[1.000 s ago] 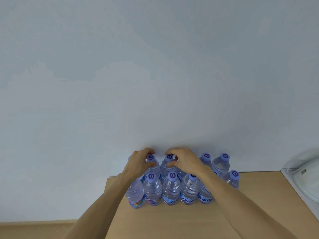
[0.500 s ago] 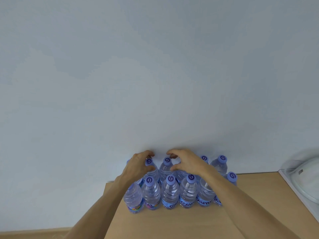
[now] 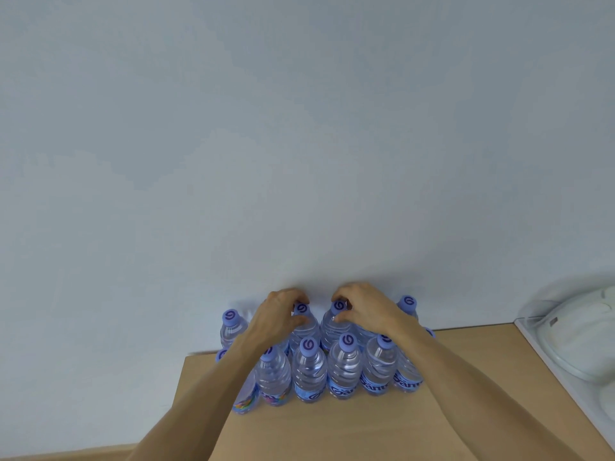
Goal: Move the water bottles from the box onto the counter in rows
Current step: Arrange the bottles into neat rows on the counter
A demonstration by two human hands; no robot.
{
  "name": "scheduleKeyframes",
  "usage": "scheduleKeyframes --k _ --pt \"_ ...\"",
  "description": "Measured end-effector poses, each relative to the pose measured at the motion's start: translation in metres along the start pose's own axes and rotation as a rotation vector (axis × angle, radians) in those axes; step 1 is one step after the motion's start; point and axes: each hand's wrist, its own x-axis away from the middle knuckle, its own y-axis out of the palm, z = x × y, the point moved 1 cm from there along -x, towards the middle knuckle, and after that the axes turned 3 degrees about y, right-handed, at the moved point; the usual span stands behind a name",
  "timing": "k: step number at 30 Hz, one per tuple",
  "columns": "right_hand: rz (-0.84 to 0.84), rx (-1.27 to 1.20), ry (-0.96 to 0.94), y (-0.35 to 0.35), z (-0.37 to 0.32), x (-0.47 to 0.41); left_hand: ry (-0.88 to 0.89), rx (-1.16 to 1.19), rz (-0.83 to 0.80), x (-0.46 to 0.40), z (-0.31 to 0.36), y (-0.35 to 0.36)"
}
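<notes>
Since a second ago my view has shifted slightly and both hands have barely moved, still curled over the back row against the wall. My left hand [image 3: 278,314] grips the shoulder of a back-row bottle [image 3: 302,322], fingers hooked over behind its cap. My right hand [image 3: 364,309] pinches the neck of the neighbouring bottle [image 3: 334,324], thumb below the cap. The hands sit close together with a small gap between them.

The other water bottles [image 3: 344,367] stand upright in two rows on the wooden counter [image 3: 332,427], front row just nearer me. The box is out of view.

What matters next, I judge: both held bottles stand vertical, directly under my hands, hemmed by neighbours, so each hand is equally near its own and any adjusting goes straight along the row.
</notes>
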Motion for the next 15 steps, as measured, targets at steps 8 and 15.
scheduleKeyframes --k 8,15 --pt "0.104 0.049 0.125 0.008 0.004 0.008 0.003 0.035 0.020 0.001 -0.003 0.003" --pt "0.092 0.053 -0.008 0.007 -0.006 0.007 0.006 0.032 0.018 0.000 -0.004 0.003"
